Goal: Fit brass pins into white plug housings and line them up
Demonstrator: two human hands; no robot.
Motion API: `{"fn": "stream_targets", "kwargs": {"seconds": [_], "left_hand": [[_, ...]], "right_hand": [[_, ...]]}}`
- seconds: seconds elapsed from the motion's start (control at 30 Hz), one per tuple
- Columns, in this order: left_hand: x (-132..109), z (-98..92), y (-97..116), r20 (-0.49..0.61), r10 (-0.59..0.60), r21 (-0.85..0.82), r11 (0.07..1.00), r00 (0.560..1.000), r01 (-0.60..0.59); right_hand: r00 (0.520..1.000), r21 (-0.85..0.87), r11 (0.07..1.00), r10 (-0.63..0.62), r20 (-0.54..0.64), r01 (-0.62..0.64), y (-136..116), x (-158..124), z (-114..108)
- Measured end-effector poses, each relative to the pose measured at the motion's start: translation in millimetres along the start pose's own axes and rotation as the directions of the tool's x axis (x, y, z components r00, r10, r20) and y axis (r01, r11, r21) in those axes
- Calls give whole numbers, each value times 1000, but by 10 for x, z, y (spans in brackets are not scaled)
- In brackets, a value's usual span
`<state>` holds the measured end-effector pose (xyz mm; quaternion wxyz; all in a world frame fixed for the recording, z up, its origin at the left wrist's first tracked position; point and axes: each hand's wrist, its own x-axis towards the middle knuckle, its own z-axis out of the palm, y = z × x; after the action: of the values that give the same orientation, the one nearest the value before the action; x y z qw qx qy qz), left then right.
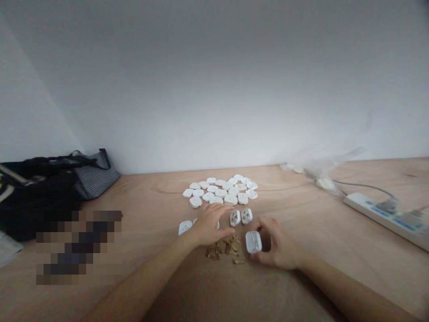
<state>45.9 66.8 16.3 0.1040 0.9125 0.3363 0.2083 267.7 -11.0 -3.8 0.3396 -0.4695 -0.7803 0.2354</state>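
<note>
My right hand (276,243) has its thumb and fingers around the edges of a white plastic housing (254,242), whose inner side faces me. Fingers apart, my left hand (212,223) hovers over the table with nothing visible in it, partly hiding white pieces beneath. Two open white housings with metal parts inside, one on the left (235,218) and one on the right (247,216), stand between my hands. Another white piece (185,227) lies left of my left hand. Several small brass pins (231,247) lie scattered on the wooden table (161,277) between my wrists.
A cluster of white plastic pieces (220,193) lies farther back. At the right are a white power strip (385,217) with plugs and a clear plastic bag (315,167). Black bags (40,192) and a striped bag (95,174) sit at the left, near a pixelated dark object (80,246).
</note>
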Motion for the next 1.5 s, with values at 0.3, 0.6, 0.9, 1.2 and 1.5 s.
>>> {"fn": "stream_targets", "kwargs": {"seconds": [0.3, 0.6, 0.9, 1.2, 1.5], "left_hand": [[146, 56, -196, -7, -51, -48, 998, 999, 51], [-628, -313, 28, -103, -112, -205, 975, 988, 89], [-728, -177, 146, -169, -168, -228, 965, 971, 127], [-546, 59, 389, -168, -154, -399, 914, 974, 76], [-505, 213, 450, -227, -200, -320, 940, 953, 121]], "right_hand": [[995, -123, 990, -74, -68, 65, 113, 46, 21], [990, -487, 865, -143, -10, 120, -118, 520, 158], [990, -446, 886, -138, 9, 127, -199, 678, 294], [986, 439, 894, -143, 89, 90, -200, 139, 176], [995, 704, 706, 8, 102, -77, -100, 42, 253]]}}
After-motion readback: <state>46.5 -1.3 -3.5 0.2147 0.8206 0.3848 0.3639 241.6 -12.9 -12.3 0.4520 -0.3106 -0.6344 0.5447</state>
